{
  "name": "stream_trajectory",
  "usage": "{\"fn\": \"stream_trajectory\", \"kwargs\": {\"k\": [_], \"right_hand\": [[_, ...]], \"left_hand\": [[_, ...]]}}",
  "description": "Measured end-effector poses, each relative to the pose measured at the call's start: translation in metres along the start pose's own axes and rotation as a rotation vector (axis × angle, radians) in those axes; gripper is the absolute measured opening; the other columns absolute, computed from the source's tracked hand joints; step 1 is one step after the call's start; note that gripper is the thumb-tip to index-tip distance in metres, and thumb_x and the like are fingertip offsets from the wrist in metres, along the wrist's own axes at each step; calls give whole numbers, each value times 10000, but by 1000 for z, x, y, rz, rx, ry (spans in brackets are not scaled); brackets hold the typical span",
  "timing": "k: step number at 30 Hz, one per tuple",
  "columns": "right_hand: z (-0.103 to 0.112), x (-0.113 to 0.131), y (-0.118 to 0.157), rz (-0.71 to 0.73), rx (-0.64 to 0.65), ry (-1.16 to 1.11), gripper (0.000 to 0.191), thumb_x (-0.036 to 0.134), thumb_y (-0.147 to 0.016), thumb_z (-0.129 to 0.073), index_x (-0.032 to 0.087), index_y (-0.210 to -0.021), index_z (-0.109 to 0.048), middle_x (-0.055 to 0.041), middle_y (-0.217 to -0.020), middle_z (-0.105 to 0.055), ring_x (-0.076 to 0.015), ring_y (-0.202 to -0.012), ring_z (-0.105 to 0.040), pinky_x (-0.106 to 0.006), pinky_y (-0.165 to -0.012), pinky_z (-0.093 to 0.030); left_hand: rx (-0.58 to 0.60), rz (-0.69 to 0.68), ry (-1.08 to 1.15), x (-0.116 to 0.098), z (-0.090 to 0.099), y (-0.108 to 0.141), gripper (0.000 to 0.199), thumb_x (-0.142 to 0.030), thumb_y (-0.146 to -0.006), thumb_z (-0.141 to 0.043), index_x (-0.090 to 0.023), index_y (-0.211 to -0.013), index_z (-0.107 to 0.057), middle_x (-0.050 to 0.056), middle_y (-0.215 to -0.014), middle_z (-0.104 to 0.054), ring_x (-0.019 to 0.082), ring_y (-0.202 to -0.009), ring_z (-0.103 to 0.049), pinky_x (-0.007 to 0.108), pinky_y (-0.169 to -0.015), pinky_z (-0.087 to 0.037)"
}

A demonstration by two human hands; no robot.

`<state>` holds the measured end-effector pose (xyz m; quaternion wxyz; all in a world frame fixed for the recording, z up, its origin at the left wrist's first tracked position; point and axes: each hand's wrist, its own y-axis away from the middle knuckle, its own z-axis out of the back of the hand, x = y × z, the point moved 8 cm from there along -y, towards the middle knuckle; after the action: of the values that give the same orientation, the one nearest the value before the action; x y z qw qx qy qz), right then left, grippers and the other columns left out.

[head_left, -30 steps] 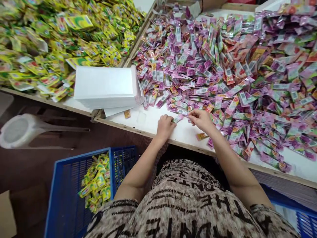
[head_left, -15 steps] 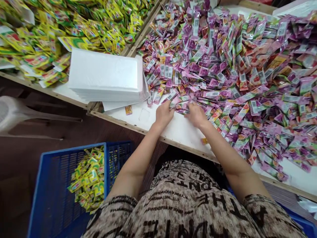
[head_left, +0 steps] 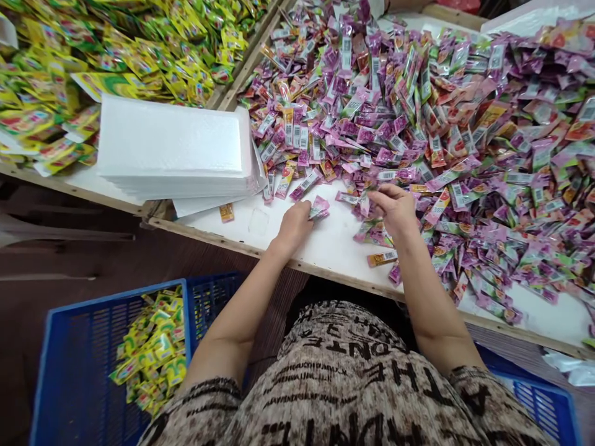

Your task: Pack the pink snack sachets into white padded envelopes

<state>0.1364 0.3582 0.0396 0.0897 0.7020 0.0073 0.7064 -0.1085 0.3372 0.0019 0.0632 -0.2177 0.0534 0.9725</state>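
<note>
My left hand (head_left: 295,227) is closed on a few small pink-and-green sachets (head_left: 319,208), which stick out past the fingertips above the white tabletop (head_left: 325,244). To its right, my right hand (head_left: 395,207) pinches a pink sachet (head_left: 365,203) at the edge of the large heap of purple sachets (head_left: 372,124). Several more purple sachets (head_left: 374,233) lie just below the right fingers. Near that wrist an orange sachet (head_left: 382,257) rests flat. How many sachets each hand holds, I cannot tell.
A stack of white flat sheets or cartons (head_left: 171,139) stands left of the hands. Behind it, a wooden divider (head_left: 246,56) borders a heap of yellow packets (head_left: 139,49). On the floor, a blue crate (head_left: 111,297) holds yellow packets; another blue crate (head_left: 548,402) is at lower right.
My hands have moved apart: the left has drawn back with sachets, and the right has shifted right and turned over the heap's edge. The whole view has slid slightly.
</note>
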Motion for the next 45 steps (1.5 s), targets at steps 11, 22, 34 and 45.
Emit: {"fn": "stream_trajectory", "kwargs": {"k": [11,22,34,45], "right_hand": [[17,-40,41,-317,-54,-403,254,261,-564,-780,211,-692,-567,47,-661,-621,-98,-605,-568,-224,-592,-500],[-49,-84,74,-144,-76,171,146,330,-746,-622,209,-801,-563,36,-684,-582,-143,-664,-549,-268,-655,-468],[-52,-28,142,321,132,232,77,254,-873,-623,225,-920,-677,-60,-1013,-696,-204,-1029,-612,-356,-970,-462],[50,-57,87,-27,-340,279,493,180,-797,-588,190,-1289,-560,-131,-1292,-606,-183,-840,-661,-352,-735,-586]], "left_hand": [[115,56,-14,-15,-8,10,52,-189,-838,-622,-182,-887,-606,127,-855,-666,302,-863,-639,371,-738,-454],[217,9,76,-48,-30,28,161,-152,-804,-588,-187,-949,-530,104,-892,-639,289,-898,-636,384,-791,-477],[304,-5,1002,-57,-25,94,871,-362,-642,-838,-215,-1395,-427,132,-1363,-579,276,-1247,-579,366,-1014,-498],[-5,374,1212,-43,-51,87,413,-439,-635,-852,-134,-835,-656,27,-686,-675,159,-578,-643,280,-541,-540]]}}
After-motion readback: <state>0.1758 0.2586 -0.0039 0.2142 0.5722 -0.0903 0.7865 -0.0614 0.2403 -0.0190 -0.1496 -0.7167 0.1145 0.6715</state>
